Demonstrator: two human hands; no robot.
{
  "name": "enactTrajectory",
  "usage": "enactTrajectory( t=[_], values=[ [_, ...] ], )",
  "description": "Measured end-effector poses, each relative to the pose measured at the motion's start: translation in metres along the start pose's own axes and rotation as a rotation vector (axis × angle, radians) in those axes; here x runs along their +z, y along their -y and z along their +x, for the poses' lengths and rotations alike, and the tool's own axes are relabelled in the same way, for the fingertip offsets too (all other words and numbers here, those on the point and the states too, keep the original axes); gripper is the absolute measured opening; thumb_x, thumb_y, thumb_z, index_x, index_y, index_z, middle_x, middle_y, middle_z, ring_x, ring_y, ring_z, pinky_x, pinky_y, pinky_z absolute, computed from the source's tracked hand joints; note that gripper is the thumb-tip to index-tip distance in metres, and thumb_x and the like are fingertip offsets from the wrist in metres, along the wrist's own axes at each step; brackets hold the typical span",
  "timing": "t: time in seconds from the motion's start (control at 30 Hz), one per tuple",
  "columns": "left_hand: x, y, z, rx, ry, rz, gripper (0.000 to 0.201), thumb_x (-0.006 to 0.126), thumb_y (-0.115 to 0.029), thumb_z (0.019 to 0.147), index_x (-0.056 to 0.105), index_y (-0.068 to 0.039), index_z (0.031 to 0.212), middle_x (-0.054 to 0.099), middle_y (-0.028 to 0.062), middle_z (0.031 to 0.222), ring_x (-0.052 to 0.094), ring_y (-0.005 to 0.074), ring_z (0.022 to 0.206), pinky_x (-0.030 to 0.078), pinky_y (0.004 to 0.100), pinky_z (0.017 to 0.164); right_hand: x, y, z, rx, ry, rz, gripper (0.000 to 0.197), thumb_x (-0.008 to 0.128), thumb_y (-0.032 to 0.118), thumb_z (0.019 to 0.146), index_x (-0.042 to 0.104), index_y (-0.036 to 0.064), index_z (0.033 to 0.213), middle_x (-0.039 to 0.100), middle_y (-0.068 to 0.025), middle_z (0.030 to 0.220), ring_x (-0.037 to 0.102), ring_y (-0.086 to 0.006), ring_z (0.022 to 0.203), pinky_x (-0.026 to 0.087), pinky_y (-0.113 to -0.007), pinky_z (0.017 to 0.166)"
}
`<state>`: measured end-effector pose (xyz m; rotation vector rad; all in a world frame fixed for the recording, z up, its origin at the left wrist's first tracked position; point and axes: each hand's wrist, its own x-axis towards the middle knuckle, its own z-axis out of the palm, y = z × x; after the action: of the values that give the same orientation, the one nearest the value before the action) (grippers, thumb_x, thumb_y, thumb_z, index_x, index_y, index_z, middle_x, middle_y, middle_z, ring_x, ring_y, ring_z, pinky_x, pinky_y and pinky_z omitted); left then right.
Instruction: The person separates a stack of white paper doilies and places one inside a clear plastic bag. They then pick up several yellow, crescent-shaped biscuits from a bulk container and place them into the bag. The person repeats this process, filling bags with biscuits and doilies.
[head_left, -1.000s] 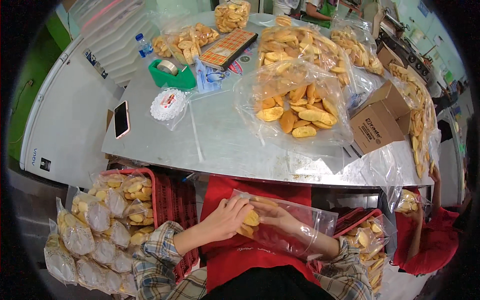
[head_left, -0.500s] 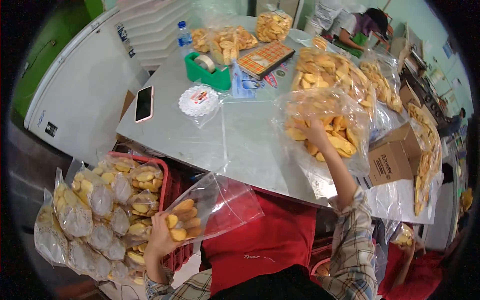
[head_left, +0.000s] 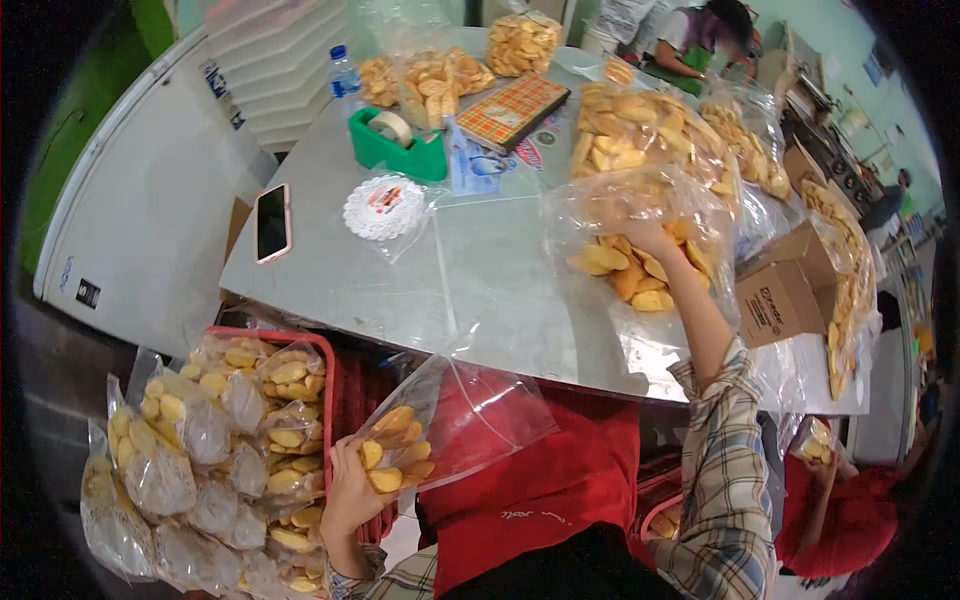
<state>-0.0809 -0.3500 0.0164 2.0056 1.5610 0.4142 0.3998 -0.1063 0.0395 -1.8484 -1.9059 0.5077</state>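
Note:
Low in front of me, my left hand (head_left: pixel 350 492) is closed around the bottom of a clear plastic bag (head_left: pixel 480 415), its open end pointing up and right. Several oval golden slices (head_left: pixel 395 450) stand stacked in the bottom of that bag. My right hand (head_left: pixel 652 238) reaches into a large open clear bag (head_left: pixel 700 205) of the same slices on the table; plastic and slices hide its fingers. Behind that is another big clear bag of slices (head_left: pixel 640 130), bulging full.
Filled small bags (head_left: pixel 210 450) heap over a red crate (head_left: pixel 335 400) at left. On the metal table (head_left: pixel 490 270) are a phone (head_left: pixel 272 222), white doily (head_left: pixel 384 207), green tape dispenser (head_left: pixel 395 150), checked notebook (head_left: pixel 512 112) and water bottle (head_left: pixel 343 75). A cardboard box (head_left: pixel 785 290) stands right; co-workers are beyond.
My right hand has gone deeper into the large bag, and the slices there have shifted. My left hand and its small bag have moved slightly right. The whole view has shifted a little.

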Motion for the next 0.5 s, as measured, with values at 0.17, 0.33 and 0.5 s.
enactTrajectory(
  t=[0.17,0.33,0.5],
  values=[
    [0.012,-0.005,0.015,0.095,0.013,0.042,0.083,0.079,-0.013,0.046,0.03,0.002,0.112,0.036,0.0197,0.108,0.037,0.0369,0.098,0.035,0.0421,0.084,-0.031,-0.044,-0.054,0.228,-0.064,0.636,0.028,0.057,0.009,0.076,0.055,-0.0001,0.103,0.059,-0.006,0.096,0.053,-0.0139,0.09,0.041,-0.027,0.081],
    [0.014,-0.026,0.024,0.183,0.033,0.042,0.082,0.078,-0.012,0.046,0.03,0.002,0.111,0.036,0.0201,0.107,0.037,0.037,0.098,0.035,0.0421,0.084,-0.044,-0.057,-0.087,0.163,-0.201,0.793,0.028,0.055,0.011,0.079,0.051,0.0011,0.106,0.058,-0.0051,0.095,0.054,-0.0127,0.086,0.041,-0.023,0.079],
    [0.011,-0.035,0.019,0.187,0.026,0.079,0.085,0.081,-0.018,0.046,0.03,0.002,0.111,0.037,0.0202,0.107,0.037,0.0373,0.097,0.035,0.0428,0.083,-0.043,-0.051,-0.099,0.362,-0.381,0.446,0.032,0.059,0.017,0.077,0.05,0.0037,0.105,0.055,-0.0085,0.096,0.052,-0.0183,0.09,0.042,-0.03,0.078]
  ],
)
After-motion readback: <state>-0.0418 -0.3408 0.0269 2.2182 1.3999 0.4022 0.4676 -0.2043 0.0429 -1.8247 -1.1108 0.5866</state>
